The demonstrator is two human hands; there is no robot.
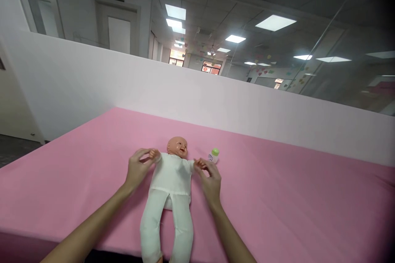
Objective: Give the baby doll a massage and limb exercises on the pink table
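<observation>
A baby doll with a cloth body in white lies on its back, head away from me and feet at the table's near edge. My left hand is closed on the doll's hand at the left of the view. On the other side, my right hand pinches the doll's other hand. Both of the doll's arms are raised out beside its shoulders. Just beyond my right hand stands a small clear bottle with a green cap.
A pink cloth covers the table. Behind it runs a low white wall with glass above, and ceiling lights show through. A door is at the back left.
</observation>
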